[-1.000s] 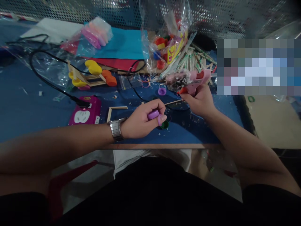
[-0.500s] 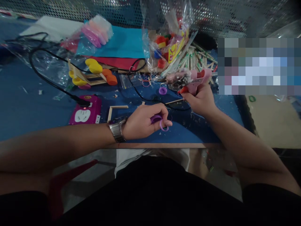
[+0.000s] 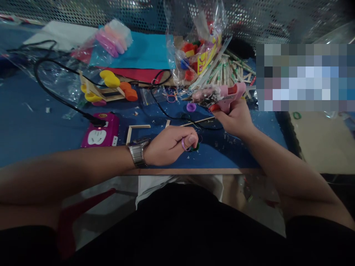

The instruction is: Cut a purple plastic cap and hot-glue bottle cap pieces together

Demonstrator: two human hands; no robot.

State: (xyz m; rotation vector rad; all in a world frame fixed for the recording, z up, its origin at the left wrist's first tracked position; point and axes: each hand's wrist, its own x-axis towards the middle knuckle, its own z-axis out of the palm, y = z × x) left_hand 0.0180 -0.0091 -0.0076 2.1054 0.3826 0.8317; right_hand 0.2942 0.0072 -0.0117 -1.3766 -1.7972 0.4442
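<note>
While our left hand (image 3: 171,145) pinches a purple plastic ring (image 3: 183,145), our right hand (image 3: 236,119) should aim its gripped pink plastic glue gun (image 3: 227,99) clear.

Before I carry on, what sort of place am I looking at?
Probably a craft or model-making worktable: a pink plastic glue gun sits in the right hand, while a small pale wooden-stick frame and an angled pale wooden piece lie on the blue tabletop.

Left hand (image 3: 172,146): pinching purple ring (image 3: 183,145) | Right hand (image 3: 237,118): gripping pink glue gun (image 3: 227,99) | Magenta adapter (image 3: 111,125): black plug (image 3: 97,120) inserted
</note>
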